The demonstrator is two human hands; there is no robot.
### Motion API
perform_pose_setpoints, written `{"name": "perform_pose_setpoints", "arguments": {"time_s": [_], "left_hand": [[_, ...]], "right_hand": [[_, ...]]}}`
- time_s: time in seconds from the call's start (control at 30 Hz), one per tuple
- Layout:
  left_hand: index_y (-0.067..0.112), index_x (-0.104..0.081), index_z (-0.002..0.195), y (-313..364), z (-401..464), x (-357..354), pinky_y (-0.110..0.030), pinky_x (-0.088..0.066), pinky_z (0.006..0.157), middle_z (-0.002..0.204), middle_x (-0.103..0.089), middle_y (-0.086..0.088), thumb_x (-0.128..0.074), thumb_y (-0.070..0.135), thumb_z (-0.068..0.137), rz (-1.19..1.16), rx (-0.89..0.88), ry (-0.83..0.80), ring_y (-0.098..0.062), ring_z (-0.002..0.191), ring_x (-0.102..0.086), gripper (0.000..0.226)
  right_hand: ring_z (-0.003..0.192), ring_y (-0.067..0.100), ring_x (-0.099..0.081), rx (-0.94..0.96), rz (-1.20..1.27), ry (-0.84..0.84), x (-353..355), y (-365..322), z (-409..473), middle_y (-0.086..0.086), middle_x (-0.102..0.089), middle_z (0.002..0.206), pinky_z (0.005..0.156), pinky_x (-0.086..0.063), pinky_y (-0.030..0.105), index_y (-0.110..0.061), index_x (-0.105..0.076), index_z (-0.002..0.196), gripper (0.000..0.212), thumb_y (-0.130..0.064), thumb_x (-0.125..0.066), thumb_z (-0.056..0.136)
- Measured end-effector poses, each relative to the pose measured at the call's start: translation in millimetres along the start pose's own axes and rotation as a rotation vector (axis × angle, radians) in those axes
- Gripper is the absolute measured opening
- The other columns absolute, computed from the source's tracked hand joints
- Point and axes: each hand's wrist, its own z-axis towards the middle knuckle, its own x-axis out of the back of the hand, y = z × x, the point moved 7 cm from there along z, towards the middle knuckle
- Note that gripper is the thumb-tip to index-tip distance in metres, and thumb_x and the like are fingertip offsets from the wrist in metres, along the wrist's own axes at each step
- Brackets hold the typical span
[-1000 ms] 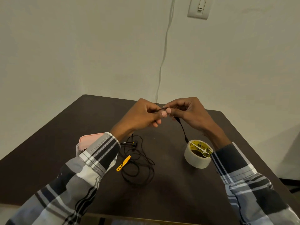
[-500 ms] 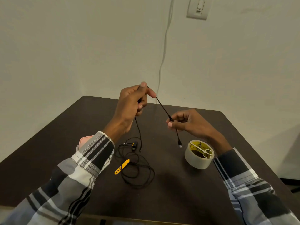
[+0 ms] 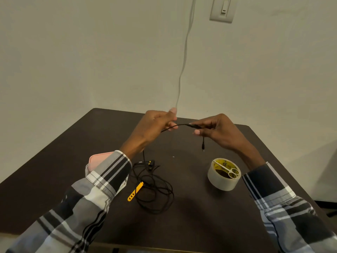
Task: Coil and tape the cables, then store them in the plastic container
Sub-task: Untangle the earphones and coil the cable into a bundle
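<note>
Two hands hold a black cable taut above the dark worktop.

The left hand has its fingers curled round the black cable, and the right hand pinches it near its end, so a short tail with the plug hangs below that hand. The rest of the cable lies in a loose tangle on the worktop beside a yellow strap. A tape roll stands to the right with small scissors lying across its top. A pink container sits partly hidden behind the left sleeve.
</note>
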Motion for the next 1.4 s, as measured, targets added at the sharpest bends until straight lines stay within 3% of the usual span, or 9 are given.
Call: {"name": "perform_pose_setpoints", "arguments": {"time_s": [0.13, 0.23, 0.47, 0.63, 0.73, 0.8, 1.0, 1.17, 1.4], "left_hand": [[0.016, -0.076, 0.088, 3, -2, -26, -0.026, -0.056, 0.078, 0.078, -0.077, -0.002, -0.061, 0.037, 0.095, 0.192, -0.102, -0.142, -0.016, 0.072, -0.072, 0.027], [0.017, -0.075, 0.082, 2, -1, -24, -0.027, -0.056, 0.073, 0.071, -0.074, -0.003, -0.063, 0.027, 0.096, 0.155, -0.124, -0.098, -0.012, 0.065, -0.068, 0.021], [0.009, -0.074, 0.107, 1, 0, -12, -0.007, -0.046, 0.067, 0.089, -0.076, 0.000, -0.058, 0.024, 0.098, 0.127, -0.084, -0.052, 0.004, 0.079, -0.065, 0.023], [0.019, -0.077, 0.100, 8, -1, -14, -0.019, -0.050, 0.081, 0.093, -0.075, 0.008, -0.066, 0.019, 0.093, 0.185, -0.183, 0.025, -0.004, 0.087, -0.067, 0.012], [0.017, -0.077, 0.095, 13, 0, -12, -0.030, -0.052, 0.079, 0.086, -0.075, -0.002, -0.071, 0.015, 0.090, 0.193, -0.242, 0.101, -0.022, 0.084, -0.067, 0.009], [0.017, -0.077, 0.094, 14, 1, -9, -0.032, -0.052, 0.073, 0.084, -0.075, -0.007, -0.070, 0.015, 0.090, 0.171, -0.252, 0.118, -0.028, 0.079, -0.066, 0.008], [0.010, -0.075, 0.095, 12, -4, -11, -0.025, -0.057, 0.064, 0.082, -0.074, -0.005, -0.056, 0.024, 0.100, -0.033, -0.096, 0.084, -0.009, 0.067, -0.067, 0.024], [0.006, -0.075, 0.094, 9, -7, -20, -0.034, -0.060, 0.073, 0.082, -0.075, -0.006, -0.056, 0.042, 0.097, -0.139, 0.024, -0.037, -0.012, 0.070, -0.069, 0.040], [0.004, -0.072, 0.110, 7, -9, -30, -0.033, -0.058, 0.080, 0.090, -0.074, -0.006, -0.063, 0.028, 0.093, -0.287, 0.084, -0.248, -0.017, 0.084, -0.070, 0.030]], "right_hand": [[0.089, 0.001, -0.072, 0.075, -0.028, 0.013, -8, -11, 1, -0.005, -0.078, 0.096, 0.084, -0.057, 0.021, -0.017, -0.075, 0.113, 0.028, -0.014, -0.077, 0.085], [0.083, 0.001, -0.072, 0.064, -0.031, 0.046, -5, -11, 1, -0.006, -0.077, 0.089, 0.077, -0.056, 0.019, -0.014, -0.076, 0.108, 0.024, -0.018, -0.078, 0.085], [0.083, 0.021, -0.075, -0.017, 0.405, 0.085, 15, -17, -11, 0.007, -0.079, 0.089, 0.077, -0.059, 0.028, -0.008, -0.074, 0.106, 0.017, -0.011, -0.071, 0.090], [0.091, 0.026, -0.073, -0.039, 0.608, -0.001, 10, -26, -11, 0.018, -0.076, 0.099, 0.080, -0.060, 0.031, -0.001, -0.072, 0.108, 0.023, -0.013, -0.066, 0.090], [0.105, 0.029, -0.071, -0.050, 0.678, -0.090, 3, -29, -10, 0.018, -0.074, 0.109, 0.086, -0.059, 0.035, -0.002, -0.070, 0.113, 0.026, -0.015, -0.055, 0.097], [0.108, 0.028, -0.071, -0.044, 0.685, -0.104, 0, -29, -10, 0.016, -0.074, 0.113, 0.086, -0.060, 0.036, -0.002, -0.068, 0.117, 0.026, -0.011, -0.052, 0.099], [0.099, 0.022, -0.074, -0.042, 0.559, 0.100, 4, -23, -7, 0.008, -0.078, 0.101, 0.080, -0.061, 0.029, -0.004, -0.072, 0.111, 0.021, -0.003, -0.067, 0.090], [0.096, 0.023, -0.075, -0.026, 0.529, 0.205, 6, -24, -4, 0.008, -0.079, 0.096, 0.076, -0.060, 0.028, -0.009, -0.076, 0.103, 0.017, -0.008, -0.074, 0.086], [0.094, 0.023, -0.074, 0.026, 0.467, 0.211, 10, -35, -3, 0.005, -0.079, 0.097, 0.076, -0.060, 0.031, -0.008, -0.076, 0.104, 0.019, -0.013, -0.075, 0.086]]}}
